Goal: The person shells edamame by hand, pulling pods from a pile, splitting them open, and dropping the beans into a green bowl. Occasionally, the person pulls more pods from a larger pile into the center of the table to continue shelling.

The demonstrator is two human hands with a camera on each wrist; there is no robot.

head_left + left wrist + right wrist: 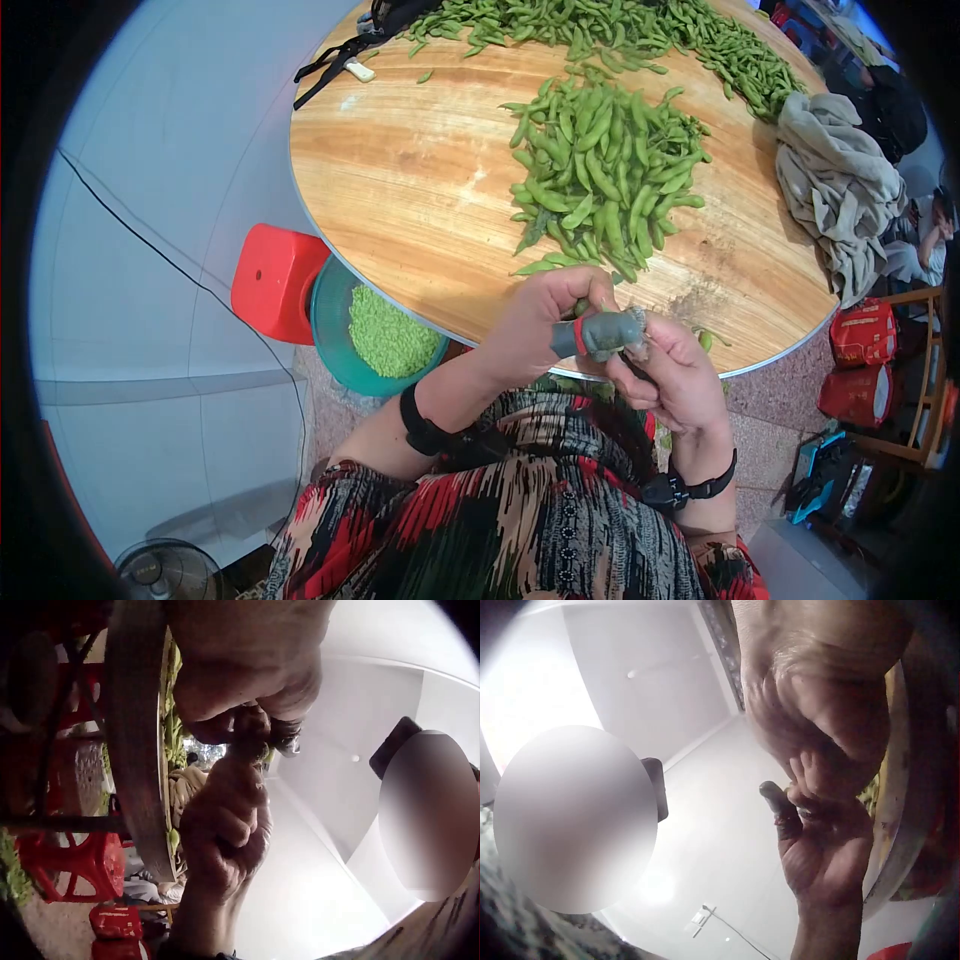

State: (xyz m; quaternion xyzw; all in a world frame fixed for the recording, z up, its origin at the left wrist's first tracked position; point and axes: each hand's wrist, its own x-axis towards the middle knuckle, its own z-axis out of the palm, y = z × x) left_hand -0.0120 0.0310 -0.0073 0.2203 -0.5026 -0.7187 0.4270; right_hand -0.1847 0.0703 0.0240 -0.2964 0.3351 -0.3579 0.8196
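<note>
Both hands meet just over the near edge of the table. My left hand (545, 315) curls its fingers round a green soybean pod (580, 308), mostly hidden by the fingers. Its thumb wears a grey cover with a red band (580, 336), also visible in the right wrist view on the left thumb (778, 810). My right hand (685, 375) has curled fingers and pinches at the tip of that thumb. A bit of green pod (262, 754) shows between the hands in the left wrist view. A heap of soybean pods (605, 165) lies right beyond the hands.
A larger spread of pods (600, 25) covers the far side of the round wooden table (400, 170). Grey cloth (835, 185) hangs at its right edge. Below left stand a teal basin (325, 335) of shelled beans (390, 335) and a red stool (270, 280).
</note>
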